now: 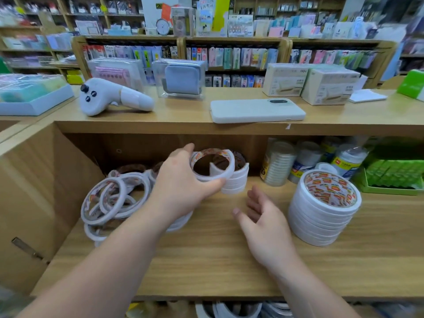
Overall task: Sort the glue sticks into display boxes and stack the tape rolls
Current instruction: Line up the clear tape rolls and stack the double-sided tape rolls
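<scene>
Leaning toward the viewer, tape roll [204,178] axis.

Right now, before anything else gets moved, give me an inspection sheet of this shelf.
Surface: wooden shelf, under a counter top.
Job's things: loose pile of tape rolls at left; short stack at the back; tall stack at right; green display box at far right, contents unclear.
Clutter: white controller, phone and cardboard boxes on the counter top; wrapped tape packs on the shelf.
Hands: left hand grips a tilted tape roll at the short stack; right hand is open and holds nothing.
Cables: nothing seen.
Surroundings: shop shelving full of stationery.
</scene>
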`<state>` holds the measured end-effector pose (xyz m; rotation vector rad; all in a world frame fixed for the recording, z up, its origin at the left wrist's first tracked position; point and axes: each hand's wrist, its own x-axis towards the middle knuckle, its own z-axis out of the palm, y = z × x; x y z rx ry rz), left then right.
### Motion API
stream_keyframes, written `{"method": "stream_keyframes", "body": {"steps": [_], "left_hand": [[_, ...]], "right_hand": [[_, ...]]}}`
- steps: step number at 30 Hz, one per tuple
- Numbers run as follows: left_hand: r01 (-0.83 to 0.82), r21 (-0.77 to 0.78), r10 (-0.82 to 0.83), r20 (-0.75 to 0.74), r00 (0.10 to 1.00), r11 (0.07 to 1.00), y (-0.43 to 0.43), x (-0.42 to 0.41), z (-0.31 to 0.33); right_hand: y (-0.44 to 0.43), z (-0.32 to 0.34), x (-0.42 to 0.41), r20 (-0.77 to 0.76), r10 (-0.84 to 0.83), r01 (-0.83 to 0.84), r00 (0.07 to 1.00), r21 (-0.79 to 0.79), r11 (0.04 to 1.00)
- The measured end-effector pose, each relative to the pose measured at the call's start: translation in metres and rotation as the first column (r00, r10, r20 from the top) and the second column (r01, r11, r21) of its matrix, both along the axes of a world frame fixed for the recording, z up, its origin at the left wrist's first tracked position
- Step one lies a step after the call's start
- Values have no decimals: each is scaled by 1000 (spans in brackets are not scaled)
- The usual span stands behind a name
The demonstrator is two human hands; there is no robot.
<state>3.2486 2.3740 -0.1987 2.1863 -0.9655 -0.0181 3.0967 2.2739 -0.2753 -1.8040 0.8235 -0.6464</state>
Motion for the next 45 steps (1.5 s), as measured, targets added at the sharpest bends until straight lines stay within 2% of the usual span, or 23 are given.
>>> {"method": "stream_keyframes", "body": {"steps": [3,8,15,18,24,29,32,35,37,40,42,45], "left_hand": [[-64,-48,62,-54,997,997,-30,-5,-7],[-90,54,94,-77,993,994,-56,5,-24],[-102,-49,94,-136,986,994,-59,4,-34],[-95,-38,88,-153,984,995,-61,0,-31],[-130,31,133,-115,984,991,-53,3,-31],[-104,70,107,-36,994,992,-57,1,-28],[-100,73,105,-57,993,992,-53,5,-27],[-70,128,74,-25,997,989,-35,14,-23],[-84,219,57,129,990,972,-18,28,-16],[-233,495,88,298,950,837,5,57,-3],[-259,611,100,282,954,748,14,72,2],[-164,653,119,113,986,740,17,84,2]], "right_hand": [[-10,-3,-2,-7,39,-39,999,6,999],[-26,-4,18,37,42,-43,998,17,999],[-36,-21,38,152,61,-71,987,63,996],[-37,-18,37,174,79,-94,982,82,992],[-35,-17,35,178,99,-111,979,63,992],[-38,-16,38,171,104,-115,980,53,992],[-35,-15,40,176,101,-110,979,47,993],[-31,-13,39,180,82,-96,980,66,993],[-30,-15,38,186,67,-81,980,70,994],[-32,-19,37,170,76,-89,983,69,994],[-31,-20,36,171,71,-87,983,87,992],[-31,-18,35,185,69,-88,980,101,991]]}}
